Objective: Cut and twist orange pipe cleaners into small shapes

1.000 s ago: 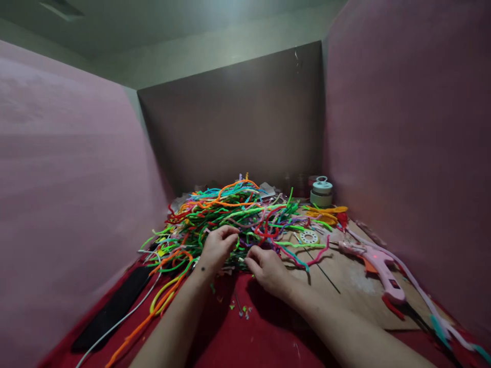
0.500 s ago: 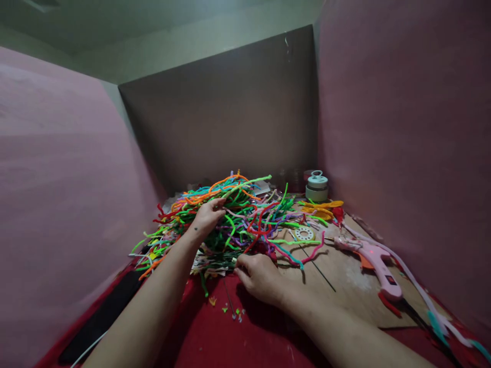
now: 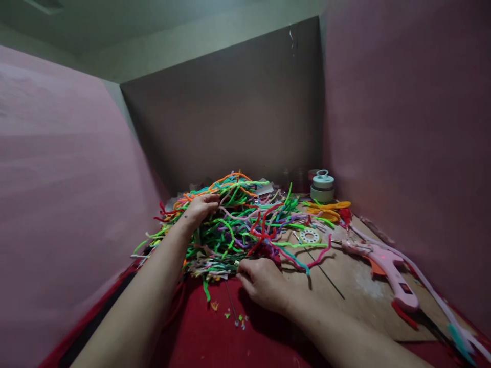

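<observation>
A large tangled heap of many-coloured pipe cleaners (image 3: 245,214) fills the middle of the table. My left hand (image 3: 200,209) rests on the heap's upper left side, its fingers bent and pressed together around some pipe cleaners, the fingertips partly hidden. Low at the heap's front edge is my right hand (image 3: 263,281), thumb and fingers pinched beside a bundle of dark green and pale stem ends (image 3: 215,268). A small pale tip shows at those fingers; what they hold is hard to make out.
To the right, a pink glue gun (image 3: 391,271) lies on a brown board (image 3: 345,286) near a white ring with holes (image 3: 310,235). Behind stand orange loops (image 3: 330,209) and a pale green container (image 3: 322,186). Small scraps (image 3: 240,321) lie on the red cloth (image 3: 215,342).
My left hand has drawn a little to the left over the heap. My right hand stays at the front edge. The whole view has shifted slightly.
</observation>
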`<state>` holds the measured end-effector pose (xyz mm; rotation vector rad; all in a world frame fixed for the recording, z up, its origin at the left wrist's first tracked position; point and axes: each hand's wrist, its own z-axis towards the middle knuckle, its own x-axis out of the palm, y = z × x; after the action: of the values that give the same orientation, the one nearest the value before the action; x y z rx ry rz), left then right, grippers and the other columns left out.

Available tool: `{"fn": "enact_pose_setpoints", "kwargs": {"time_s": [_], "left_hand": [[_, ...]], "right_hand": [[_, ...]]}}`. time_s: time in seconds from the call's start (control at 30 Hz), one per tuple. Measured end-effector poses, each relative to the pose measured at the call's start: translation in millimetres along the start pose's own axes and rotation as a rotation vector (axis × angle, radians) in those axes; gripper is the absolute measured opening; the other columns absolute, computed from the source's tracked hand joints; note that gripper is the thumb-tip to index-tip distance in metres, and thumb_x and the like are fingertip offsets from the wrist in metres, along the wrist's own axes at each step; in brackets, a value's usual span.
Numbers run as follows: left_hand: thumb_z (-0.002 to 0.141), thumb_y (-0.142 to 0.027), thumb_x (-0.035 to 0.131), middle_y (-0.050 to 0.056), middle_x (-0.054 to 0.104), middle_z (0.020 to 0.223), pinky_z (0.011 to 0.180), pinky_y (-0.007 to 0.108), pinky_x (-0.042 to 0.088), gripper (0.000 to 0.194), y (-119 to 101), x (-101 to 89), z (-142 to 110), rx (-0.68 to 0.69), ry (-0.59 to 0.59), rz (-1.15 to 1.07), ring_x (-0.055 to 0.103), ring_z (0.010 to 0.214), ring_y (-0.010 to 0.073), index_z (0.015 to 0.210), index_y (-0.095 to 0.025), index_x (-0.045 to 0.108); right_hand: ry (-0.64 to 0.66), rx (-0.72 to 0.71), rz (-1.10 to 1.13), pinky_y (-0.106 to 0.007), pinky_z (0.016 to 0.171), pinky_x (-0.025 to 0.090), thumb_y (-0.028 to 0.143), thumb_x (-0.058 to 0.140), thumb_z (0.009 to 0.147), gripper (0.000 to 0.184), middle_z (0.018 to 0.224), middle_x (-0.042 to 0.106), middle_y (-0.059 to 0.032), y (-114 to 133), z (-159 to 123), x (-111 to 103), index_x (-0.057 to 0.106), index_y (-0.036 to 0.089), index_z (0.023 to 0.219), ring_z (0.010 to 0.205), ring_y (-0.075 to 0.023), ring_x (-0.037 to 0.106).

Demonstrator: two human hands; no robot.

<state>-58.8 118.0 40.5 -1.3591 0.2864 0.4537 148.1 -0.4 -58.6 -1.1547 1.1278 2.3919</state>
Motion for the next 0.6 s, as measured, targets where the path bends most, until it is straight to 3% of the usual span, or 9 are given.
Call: {"fn": "enact_pose_setpoints", "kwargs": {"time_s": [0.27, 0.37, 0.47, 0.6], "left_hand": [[0.058, -0.04, 0.059, 0.003, 0.064, 0.066, 0.058, 0.029, 0.045, 0.041, 0, 3.7, 2, 0.094, -0.059, 0.252, 0.058, 0.059, 0.0164, 0.087, -0.012, 0.065], [0.063, -0.038, 0.058, 0.005, 0.065, 0.078, 0.071, 0.033, 0.045, 0.034, -1, 12.7, 4, 0.17, -0.129, 0.449, 0.059, 0.076, 0.0214, 0.086, -0.016, 0.066], [0.064, -0.033, 0.06, 0.01, 0.061, 0.097, 0.09, 0.039, 0.036, 0.03, -1, 26.0, 2, 0.249, -0.209, 0.658, 0.048, 0.102, 0.0293, 0.09, -0.018, 0.065], [0.07, -0.024, 0.054, 0.018, 0.052, 0.11, 0.092, 0.045, 0.031, 0.033, 2, 37.0, -3, 0.293, -0.268, 0.847, 0.04, 0.11, 0.0346, 0.1, -0.014, 0.06]], "right_hand": [[-0.009, -0.017, 0.043, -0.02, 0.059, 0.035, 0.024, 0.044, 0.082, 0.017, 0.073, 0.067, -0.0039, 1, 1, 1, 0.06, 0.019, 0.079, 0.069, -0.0139, 0.061], [-0.035, -0.046, 0.079, -0.02, 0.06, 0.036, 0.023, 0.043, 0.082, 0.017, 0.073, 0.065, -0.0034, 2, -1, 1, 0.059, 0.018, 0.078, 0.068, -0.0128, 0.06], [-0.11, -0.085, 0.131, -0.02, 0.063, 0.038, 0.021, 0.044, 0.082, 0.016, 0.074, 0.064, -0.0035, 5, -1, -3, 0.059, 0.018, 0.078, 0.07, -0.0124, 0.059], [-0.317, 0.03, 0.211, -0.021, 0.065, 0.04, 0.02, 0.044, 0.082, 0.018, 0.074, 0.062, -0.0038, 12, 13, -23, 0.06, 0.017, 0.074, 0.07, -0.0126, 0.056]]}}
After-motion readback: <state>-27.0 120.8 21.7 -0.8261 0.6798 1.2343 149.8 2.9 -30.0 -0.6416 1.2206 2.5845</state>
